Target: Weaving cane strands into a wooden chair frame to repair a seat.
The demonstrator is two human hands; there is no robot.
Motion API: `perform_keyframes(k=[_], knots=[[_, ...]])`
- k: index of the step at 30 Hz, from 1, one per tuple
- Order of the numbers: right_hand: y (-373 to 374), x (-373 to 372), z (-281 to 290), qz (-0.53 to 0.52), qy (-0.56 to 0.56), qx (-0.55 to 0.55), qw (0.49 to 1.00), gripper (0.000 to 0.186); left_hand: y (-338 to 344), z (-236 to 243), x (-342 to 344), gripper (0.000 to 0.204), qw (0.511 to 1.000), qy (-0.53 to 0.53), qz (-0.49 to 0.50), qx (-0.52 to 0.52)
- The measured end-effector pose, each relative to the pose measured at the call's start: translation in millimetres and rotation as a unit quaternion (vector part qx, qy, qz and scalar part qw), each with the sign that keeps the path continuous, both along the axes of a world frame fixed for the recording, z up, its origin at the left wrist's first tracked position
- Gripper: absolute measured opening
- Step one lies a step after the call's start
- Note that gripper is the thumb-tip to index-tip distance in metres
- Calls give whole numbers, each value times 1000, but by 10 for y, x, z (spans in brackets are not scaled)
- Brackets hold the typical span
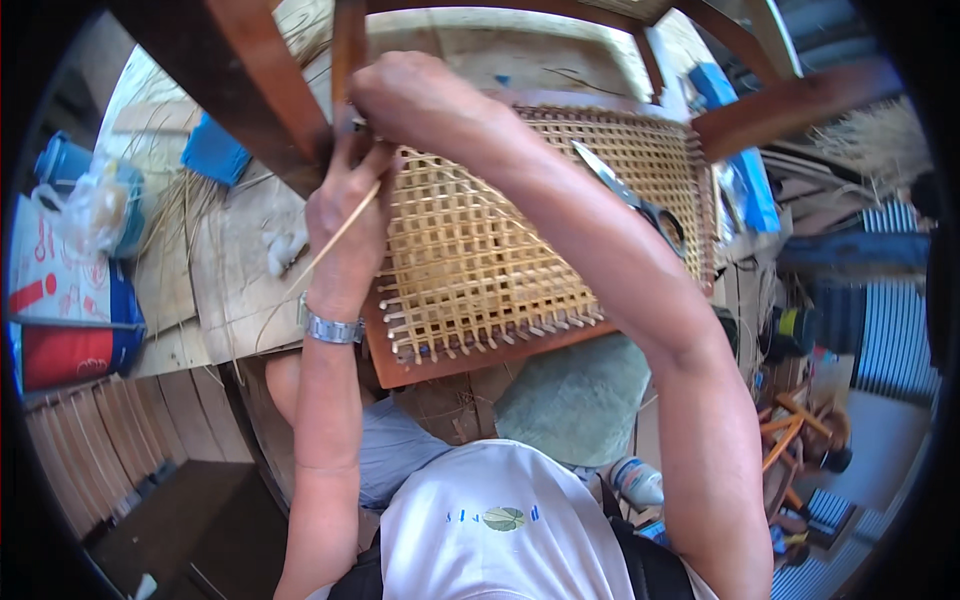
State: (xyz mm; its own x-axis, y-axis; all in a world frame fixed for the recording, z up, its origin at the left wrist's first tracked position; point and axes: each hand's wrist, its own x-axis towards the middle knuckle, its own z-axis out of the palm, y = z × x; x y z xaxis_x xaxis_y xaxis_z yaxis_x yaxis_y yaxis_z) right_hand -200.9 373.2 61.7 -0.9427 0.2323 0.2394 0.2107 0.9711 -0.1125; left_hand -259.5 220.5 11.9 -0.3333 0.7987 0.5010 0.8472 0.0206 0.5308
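A wooden chair seat (430, 374) with a woven cane panel (480, 230) lies in front of me, its cane ends sticking out along the near edge. My left hand (348, 200) is closed at the seat's far left corner, and a pale cane strand (335, 243) runs out between its fingers toward my wrist. Just beyond it my right hand (410, 88) is curled into a fist against the upright chair post, with the forearm crossing over the weave. Whatever the right fingers hold is hidden. Scissors (625, 190) with dark handles lie on the weave, partly behind my right forearm.
Dark wooden chair parts (270, 80) rise at the far left, and another rail (795, 105) juts out at the right. Blue packages (215, 150) and a plastic-wrapped container (118, 210) stand on the left. Loose cane strands (165, 215) litter the boards. A white bottle (637, 481) lies near my lap.
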Motion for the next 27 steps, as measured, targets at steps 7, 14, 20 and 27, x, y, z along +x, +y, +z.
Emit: perform_keyframes(k=[7, 14, 20, 27], knots=[[-194, 655, 177, -47, 80, -127, 988, 20, 43, -74, -35, 29, 1000, -2, -27, 15], [-233, 3685, 25, -530, 351, -106, 765, 24, 14, 72, 57, 40, 999, -29, -38, -15], [-377, 4617, 0, -651, 260, -98, 706, 27, 39, 57, 68, 41, 998, -39, -32, -30], [-348, 4427, -320, -610, 309, -168, 710, 37, 49, 58, 27, 40, 998, -34, -50, -30]])
